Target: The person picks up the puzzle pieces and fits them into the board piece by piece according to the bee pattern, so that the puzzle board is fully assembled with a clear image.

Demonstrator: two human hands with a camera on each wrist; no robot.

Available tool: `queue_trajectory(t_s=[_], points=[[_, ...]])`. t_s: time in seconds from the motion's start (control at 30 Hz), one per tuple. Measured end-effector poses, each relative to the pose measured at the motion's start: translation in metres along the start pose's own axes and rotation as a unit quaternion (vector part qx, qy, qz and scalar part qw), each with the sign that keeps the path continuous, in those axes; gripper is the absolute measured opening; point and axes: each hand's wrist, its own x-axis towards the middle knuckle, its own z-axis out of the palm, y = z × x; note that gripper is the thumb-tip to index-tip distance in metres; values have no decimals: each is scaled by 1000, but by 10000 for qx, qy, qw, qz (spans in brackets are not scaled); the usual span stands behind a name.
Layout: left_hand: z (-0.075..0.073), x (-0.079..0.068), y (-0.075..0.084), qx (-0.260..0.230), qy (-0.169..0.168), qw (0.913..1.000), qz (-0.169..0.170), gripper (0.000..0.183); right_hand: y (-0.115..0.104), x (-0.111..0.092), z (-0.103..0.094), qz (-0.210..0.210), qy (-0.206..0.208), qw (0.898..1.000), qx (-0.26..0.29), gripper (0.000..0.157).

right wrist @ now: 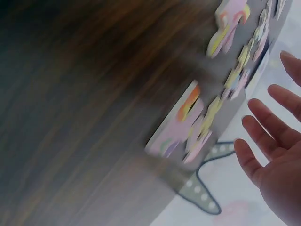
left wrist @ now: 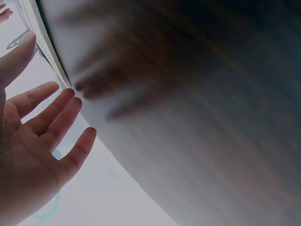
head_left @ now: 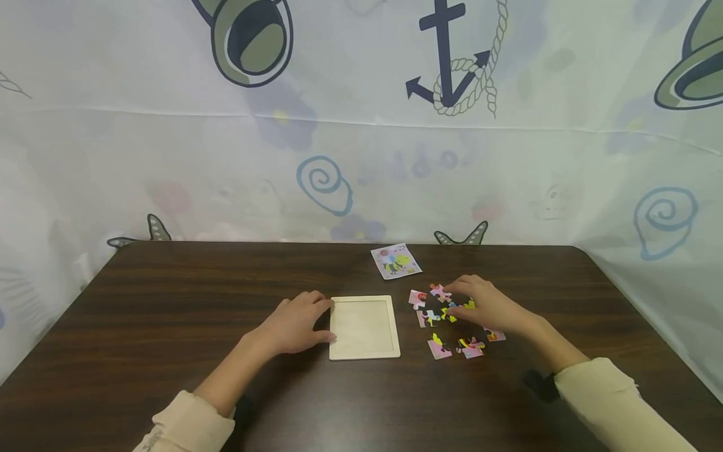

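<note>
In the head view a pale wooden puzzle frame (head_left: 364,328) lies flat on the table, its recess bare. My left hand (head_left: 296,323) is at the frame's left edge, thumb and fingertips right at the rim. The left wrist view shows that hand (left wrist: 47,132) with fingers spread and relaxed. Several pink and yellow jigsaw pieces (head_left: 440,349) lie scattered right of the frame. Over them hovers my right hand (head_left: 491,304), which hides some pieces. In the right wrist view its fingers (right wrist: 265,125) are spread, with nothing held, and a pink corner piece (right wrist: 176,125) lies near.
Behind the pieces lies a square picture card (head_left: 396,261) showing a yellow bee. The dark wooden table (head_left: 169,301) ends at a back edge against a printed white cloth (head_left: 237,169).
</note>
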Motion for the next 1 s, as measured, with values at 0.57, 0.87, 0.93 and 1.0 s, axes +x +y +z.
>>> queue_trajectory(t_s=[0.57, 0.87, 0.93, 1.0], points=[[1, -2, -4, -225, -216, 9995, -68, 58, -11, 41, 15, 142, -208, 9997, -14, 22], [1, -2, -3, -211, -218, 9995, -8, 59, -9, 51, 24, 212, -211, 9993, -214, 17], [1, -2, -3, -215, -220, 9995, 10, 59, -10, 51, 24, 200, -168, 9995, -187, 14], [1, -2, -4, -207, -221, 9995, 26, 59, -10, 51, 25, 184, -138, 9996, -182, 13]])
